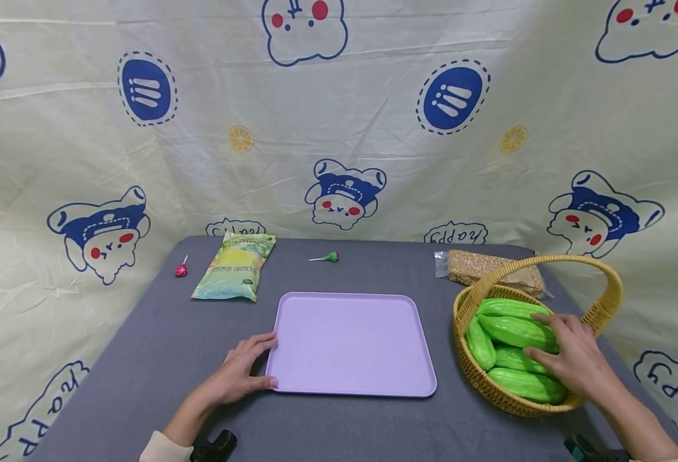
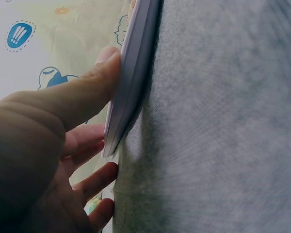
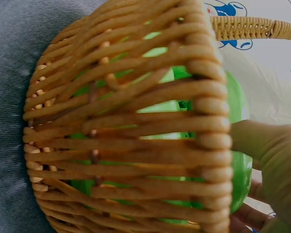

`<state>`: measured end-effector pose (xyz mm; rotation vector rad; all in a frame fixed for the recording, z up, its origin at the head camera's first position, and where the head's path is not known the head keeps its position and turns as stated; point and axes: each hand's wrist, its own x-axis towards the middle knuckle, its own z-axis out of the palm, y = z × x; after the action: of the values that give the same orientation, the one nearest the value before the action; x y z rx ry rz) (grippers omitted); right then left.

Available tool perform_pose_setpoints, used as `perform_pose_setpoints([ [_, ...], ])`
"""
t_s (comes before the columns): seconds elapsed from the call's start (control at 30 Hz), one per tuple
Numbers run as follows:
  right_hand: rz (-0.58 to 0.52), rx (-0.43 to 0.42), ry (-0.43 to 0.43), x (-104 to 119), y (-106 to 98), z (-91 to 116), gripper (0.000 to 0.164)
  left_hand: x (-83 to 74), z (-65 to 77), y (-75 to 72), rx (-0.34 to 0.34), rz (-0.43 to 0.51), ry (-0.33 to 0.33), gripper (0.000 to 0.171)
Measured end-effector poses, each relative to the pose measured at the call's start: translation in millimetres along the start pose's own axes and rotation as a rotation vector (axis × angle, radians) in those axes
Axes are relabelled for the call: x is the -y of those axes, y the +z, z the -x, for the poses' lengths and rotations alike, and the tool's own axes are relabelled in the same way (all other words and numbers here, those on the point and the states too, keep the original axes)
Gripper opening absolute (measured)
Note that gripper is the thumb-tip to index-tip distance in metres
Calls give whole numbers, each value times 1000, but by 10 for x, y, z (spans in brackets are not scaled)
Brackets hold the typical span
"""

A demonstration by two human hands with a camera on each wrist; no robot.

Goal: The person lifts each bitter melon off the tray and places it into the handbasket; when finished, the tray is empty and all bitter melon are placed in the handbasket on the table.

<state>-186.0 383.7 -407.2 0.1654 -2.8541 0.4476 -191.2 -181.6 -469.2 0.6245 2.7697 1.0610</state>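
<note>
My left hand (image 1: 240, 371) is at the left side of a lilac tray (image 1: 350, 346), thumb by the near corner and index fingertip along the side. In the left wrist view, the thumb (image 2: 99, 77) lies straight against the tray's edge (image 2: 131, 73), with the other fingers spread. Over a wicker basket (image 1: 491, 391), my right hand (image 1: 575, 356) spans the end of a bright green ridged gourd (image 1: 514, 330), thumb on the near side and fingers on the far side. Several similar gourds fill the basket. In the right wrist view, the rim partly hides the fingertips.
A yellow-green packet (image 1: 235, 266) lies at the back left beside a red lollipop (image 1: 181, 268). A green lollipop (image 1: 330, 256) lies behind the tray. Behind the basket is a clear bag of tan grains (image 1: 477, 266). The basket's handle (image 1: 610, 289) arches up near the right hand.
</note>
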Motion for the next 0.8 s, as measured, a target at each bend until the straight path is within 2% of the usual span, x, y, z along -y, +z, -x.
perform_pose_setpoints([
  [0.17, -11, 38, 19, 21, -31, -19, 64, 7, 1, 10, -4, -2, 2, 73],
  [0.27, -14, 44, 2, 24, -39, -18, 61, 8, 3, 12, -5, 0, 5, 73],
  [0.47, -15, -5, -50, 1, -21, -18, 52, 11, 3, 9, 0, 1, -1, 73],
  [0.8, 2, -32, -46, 13, -6, -11, 55, 9, -12, -1, 10, 5, -18, 73],
])
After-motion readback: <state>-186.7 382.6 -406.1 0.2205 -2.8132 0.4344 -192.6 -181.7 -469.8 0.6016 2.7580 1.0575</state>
